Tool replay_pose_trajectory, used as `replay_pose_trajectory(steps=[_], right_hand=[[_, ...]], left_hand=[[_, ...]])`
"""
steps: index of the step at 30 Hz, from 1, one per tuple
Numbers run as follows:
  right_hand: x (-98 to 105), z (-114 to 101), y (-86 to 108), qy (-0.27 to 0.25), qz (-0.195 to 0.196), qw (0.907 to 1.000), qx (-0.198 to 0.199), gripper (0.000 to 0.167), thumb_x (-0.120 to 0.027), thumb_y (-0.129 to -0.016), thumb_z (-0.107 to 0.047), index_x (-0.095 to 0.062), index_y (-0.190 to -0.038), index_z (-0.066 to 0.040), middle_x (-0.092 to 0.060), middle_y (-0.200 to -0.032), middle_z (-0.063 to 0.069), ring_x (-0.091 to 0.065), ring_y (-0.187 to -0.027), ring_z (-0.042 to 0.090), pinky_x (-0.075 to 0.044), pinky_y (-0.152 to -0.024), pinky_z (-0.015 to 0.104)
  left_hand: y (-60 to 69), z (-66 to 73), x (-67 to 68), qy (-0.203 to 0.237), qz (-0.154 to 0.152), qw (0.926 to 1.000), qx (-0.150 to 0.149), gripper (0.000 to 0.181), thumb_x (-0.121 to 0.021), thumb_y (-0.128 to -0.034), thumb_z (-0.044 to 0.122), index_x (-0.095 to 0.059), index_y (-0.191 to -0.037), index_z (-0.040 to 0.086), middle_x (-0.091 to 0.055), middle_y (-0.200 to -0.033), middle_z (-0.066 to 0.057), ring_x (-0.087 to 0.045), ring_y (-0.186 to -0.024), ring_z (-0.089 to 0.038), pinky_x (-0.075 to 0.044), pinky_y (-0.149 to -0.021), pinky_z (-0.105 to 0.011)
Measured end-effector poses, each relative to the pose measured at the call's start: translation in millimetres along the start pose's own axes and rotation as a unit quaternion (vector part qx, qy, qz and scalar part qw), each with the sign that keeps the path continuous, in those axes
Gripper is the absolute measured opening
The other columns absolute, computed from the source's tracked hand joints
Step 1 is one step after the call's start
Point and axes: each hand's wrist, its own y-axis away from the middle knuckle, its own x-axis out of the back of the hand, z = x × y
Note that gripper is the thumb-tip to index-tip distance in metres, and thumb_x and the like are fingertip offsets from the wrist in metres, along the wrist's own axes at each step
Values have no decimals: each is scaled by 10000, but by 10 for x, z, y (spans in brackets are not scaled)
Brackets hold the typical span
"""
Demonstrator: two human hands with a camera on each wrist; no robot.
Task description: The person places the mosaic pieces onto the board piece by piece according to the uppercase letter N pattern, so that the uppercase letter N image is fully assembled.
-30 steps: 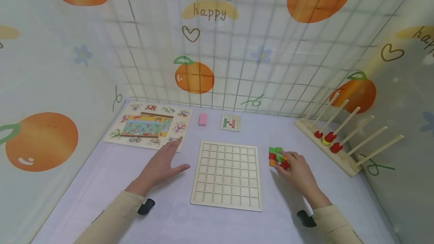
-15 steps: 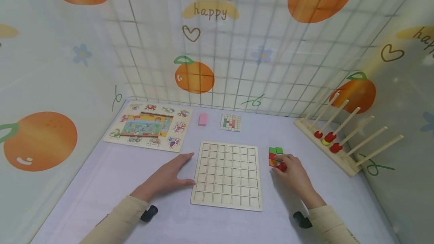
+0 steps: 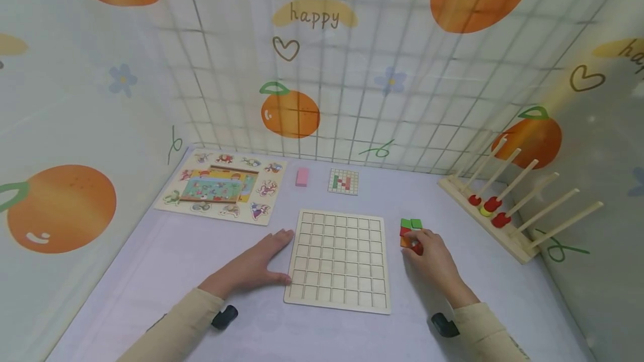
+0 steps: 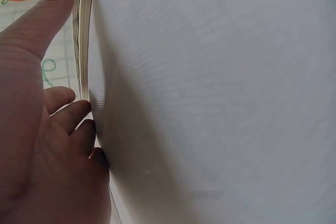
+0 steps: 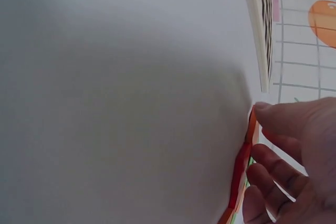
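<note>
A wooden grid board (image 3: 338, 261) lies in the middle of the table in the head view. Its left edge meets the fingertips and thumb of my left hand (image 3: 256, 264), whose fingers are spread and fairly straight. Right of the board is a small cluster of square tiles, among them a green tile (image 3: 405, 223), a red tile (image 3: 405, 232) and an orange tile (image 3: 405, 241). My right hand (image 3: 435, 261) is over this cluster, thumb and forefinger at opposite sides of the orange tile. In the right wrist view, the thumb touches the orange tile (image 5: 252, 124); other fingers curl behind red tiles (image 5: 239, 174).
A small pattern card (image 3: 344, 182) and a pink block (image 3: 302, 177) lie behind the board. To the back left is a picture puzzle board (image 3: 271, 205) with sea-animal pieces. A wooden peg rack (image 3: 485, 219) with several beads stands at the right.
My left hand has come down from over the puzzle board to the grid board's left edge. My right hand has shifted slightly left over the tiles, its thumb and forefinger drawing to the orange tile.
</note>
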Motion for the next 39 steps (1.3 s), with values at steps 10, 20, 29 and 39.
replay_pose_trajectory(steps=[10, 20, 29, 39], right_hand=[[-2, -6, 12, -37, 132, 9994, 320, 307, -789, -892, -124, -711, -1181, -57, -624, -1212, 162, -534, -1144, 348, -553, -961, 528], [5, -30, 6, -10, 24, 9998, 196, 290, -796, -887, -126, -712, -1154, -50, -592, -1093, 115, -515, -984, 270, -534, -752, 359], [19, -47, -6, -14, -102, 9995, 303, 270, -805, -875, -105, -676, -1111, -117, -625, -915, 39, -528, -811, 213, -470, -618, 275], [61, -55, 31, -140, -86, 9980, 608, 219, -773, -906, -116, -666, -1096, -138, -674, -870, 26, -546, -704, 170, -467, -577, 284]], left_hand=[[-43, -47, -39, -489, -140, 9967, -633, 1083, -738, -811, 641, -252, -1625, 117, -161, -1701, -33, -125, -1562, -261, -125, -1280, -448], [-36, -22, -23, -448, -228, 9964, -679, 1051, -733, -847, 602, -229, -1630, 115, -142, -1705, -30, -77, -1569, -251, -51, -1286, -460], [-55, -56, -37, -360, -281, 9969, -647, 1021, -692, -869, 621, -223, -1634, 135, -112, -1708, -18, -30, -1571, -244, -20, -1284, -472], [-60, -57, -41, -291, -306, 9976, -551, 1010, -715, -859, 606, -254, -1627, 139, -114, -1710, -9, -21, -1572, -226, -16, -1285, -462]])
